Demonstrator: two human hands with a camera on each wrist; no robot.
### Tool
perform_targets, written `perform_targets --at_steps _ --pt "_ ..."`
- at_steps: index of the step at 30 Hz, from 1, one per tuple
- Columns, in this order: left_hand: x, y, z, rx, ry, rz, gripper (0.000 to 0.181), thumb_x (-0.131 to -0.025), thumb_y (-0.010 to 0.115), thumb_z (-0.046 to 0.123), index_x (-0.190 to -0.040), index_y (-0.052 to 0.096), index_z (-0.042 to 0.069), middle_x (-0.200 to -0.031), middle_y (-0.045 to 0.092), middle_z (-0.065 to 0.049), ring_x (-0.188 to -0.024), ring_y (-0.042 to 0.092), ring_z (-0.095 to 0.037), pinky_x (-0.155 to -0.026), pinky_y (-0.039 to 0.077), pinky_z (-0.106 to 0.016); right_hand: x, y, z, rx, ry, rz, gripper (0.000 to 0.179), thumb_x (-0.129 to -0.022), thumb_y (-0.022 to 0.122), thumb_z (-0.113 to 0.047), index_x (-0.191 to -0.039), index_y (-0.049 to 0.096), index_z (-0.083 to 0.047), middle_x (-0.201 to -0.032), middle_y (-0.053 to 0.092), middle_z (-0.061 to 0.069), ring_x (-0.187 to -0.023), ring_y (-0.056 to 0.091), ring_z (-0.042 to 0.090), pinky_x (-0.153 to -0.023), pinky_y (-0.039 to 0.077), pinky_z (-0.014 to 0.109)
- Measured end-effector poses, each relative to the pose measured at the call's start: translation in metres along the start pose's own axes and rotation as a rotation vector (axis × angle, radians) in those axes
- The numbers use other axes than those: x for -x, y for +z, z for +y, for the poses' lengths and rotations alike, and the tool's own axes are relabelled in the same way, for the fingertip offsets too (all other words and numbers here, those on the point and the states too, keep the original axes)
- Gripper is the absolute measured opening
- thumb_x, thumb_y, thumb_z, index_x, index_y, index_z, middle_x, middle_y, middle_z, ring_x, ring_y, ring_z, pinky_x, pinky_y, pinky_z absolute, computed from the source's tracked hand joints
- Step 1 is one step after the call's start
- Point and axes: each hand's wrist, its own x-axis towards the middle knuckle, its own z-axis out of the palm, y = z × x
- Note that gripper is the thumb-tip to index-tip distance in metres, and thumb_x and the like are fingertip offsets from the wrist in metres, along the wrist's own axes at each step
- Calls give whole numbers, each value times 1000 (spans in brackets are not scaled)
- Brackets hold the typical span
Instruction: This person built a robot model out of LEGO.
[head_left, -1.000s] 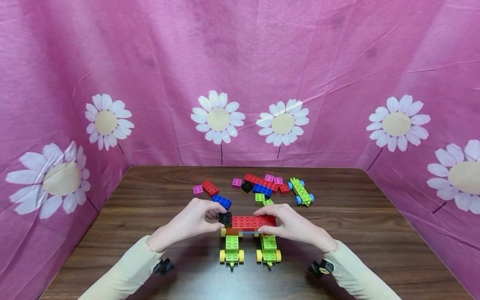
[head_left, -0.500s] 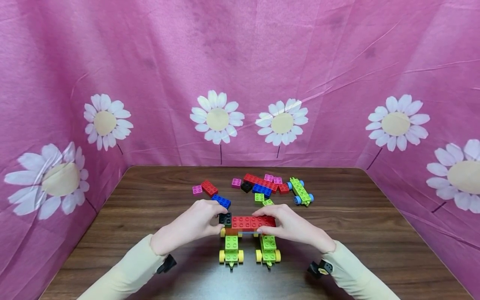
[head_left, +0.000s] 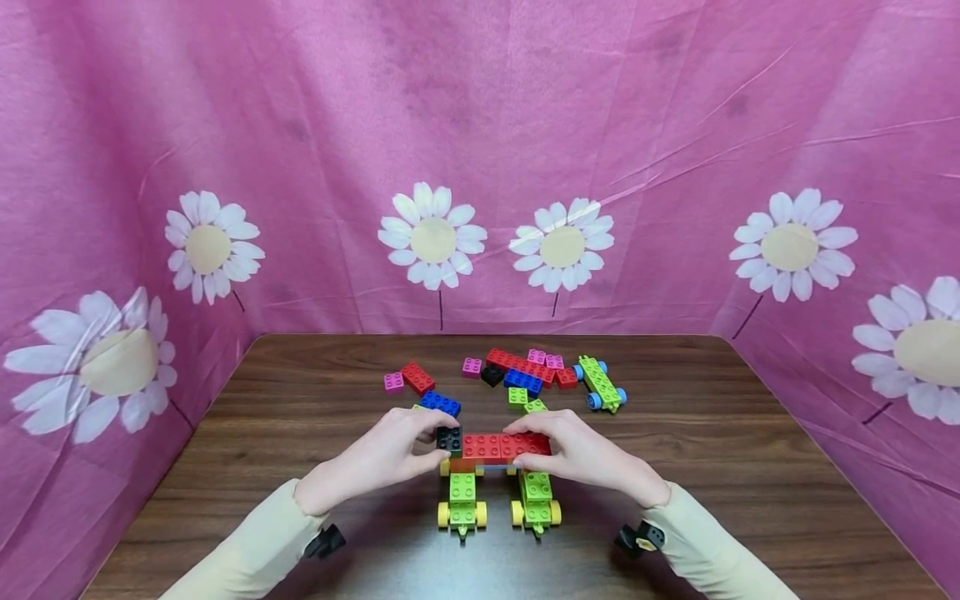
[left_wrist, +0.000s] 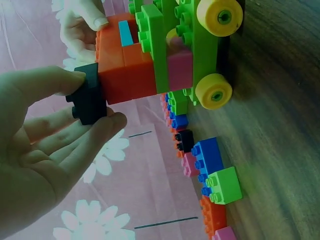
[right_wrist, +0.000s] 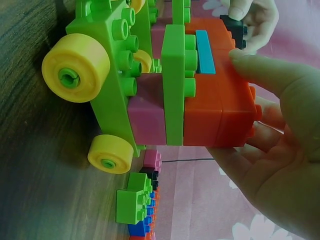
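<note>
My left hand (head_left: 390,457) pinches a black brick (left_wrist: 91,95) between thumb and fingers. That brick is right at the left end of a row of red bricks (head_left: 483,447), overhanging their top corner in the left wrist view. On the other end, my right hand (head_left: 581,450) grips the red brick (right_wrist: 220,110) with its thumb in front and its fingers behind. Beneath the red row, two lime-green wheeled bases (head_left: 462,510) with yellow wheels (right_wrist: 76,68) stand side by side. Pink bricks (right_wrist: 147,110) and green bricks (right_wrist: 173,85) join them to the red layer. A thin blue piece (right_wrist: 205,51) shows between.
Behind the build lie loose bricks: a blue brick (head_left: 440,404), a red brick (head_left: 417,377), a pink brick (head_left: 393,382) and a black brick (head_left: 492,374). A green base with blue wheels (head_left: 601,383) stands at the back right of the wooden table (head_left: 300,375).
My left hand has shifted slightly, its fingers settling lower around the black brick. A bit of green brick now shows beside the blue one. The right hand keeps its grip on the red brick.
</note>
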Motion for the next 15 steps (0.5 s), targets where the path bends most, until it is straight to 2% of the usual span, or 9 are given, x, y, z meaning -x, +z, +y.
perform_targets --at_steps 8,15 --pt "0 2 -3 -23 42 46 31 -87 73 12 -116 68 3 -106 74 -8 -88 70 -15 -76 58 -22 -1 0 -1 -13 9 -3 36 -91 70 -37 -122 67 -19 -98 71 -10 -58 38 -3 -51 40 15" --pt "-3 -1 -1 -49 44 19 32 -86 72 11 -116 70 1 -104 74 -9 -87 68 -14 -75 57 -21 -2 0 -1 5 5 2 36 -92 70 -36 -121 67 -16 -101 71 -7 -71 49 -2 -62 48 16"
